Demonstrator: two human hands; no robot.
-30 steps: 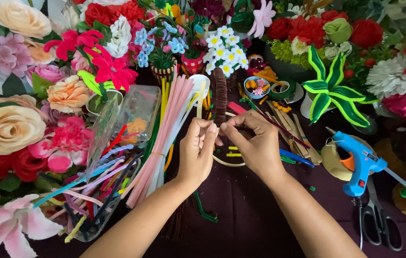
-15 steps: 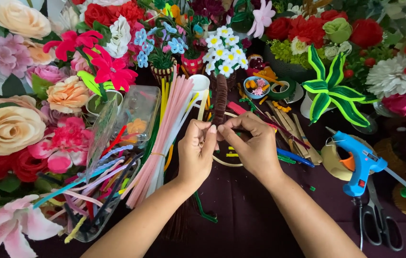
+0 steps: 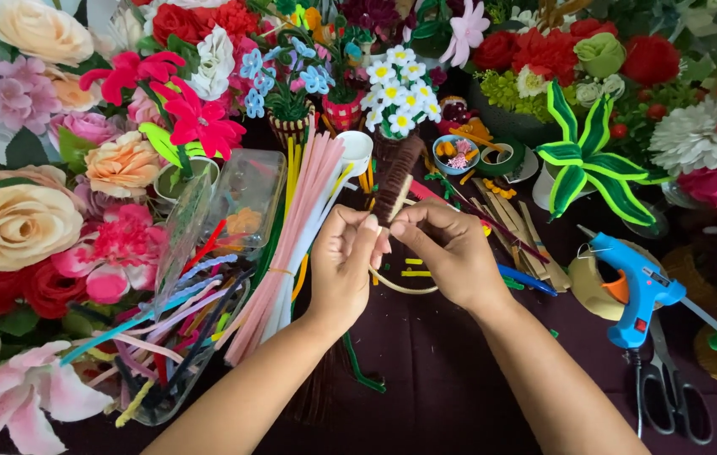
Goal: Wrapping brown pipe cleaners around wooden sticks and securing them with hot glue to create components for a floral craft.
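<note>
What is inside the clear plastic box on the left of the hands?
The clear box lies tipped, and pipe cleaners in pink, blue, red, white and black spill from its open end. Something orange shows through its far wall; what it is cannot be told.

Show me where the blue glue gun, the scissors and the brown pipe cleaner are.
blue glue gun (image 3: 638, 291), head view, on its body.
scissors (image 3: 670, 396), head view, on the black handles.
brown pipe cleaner (image 3: 394, 177), head view, on the fuzzy length above the fingers.
</note>
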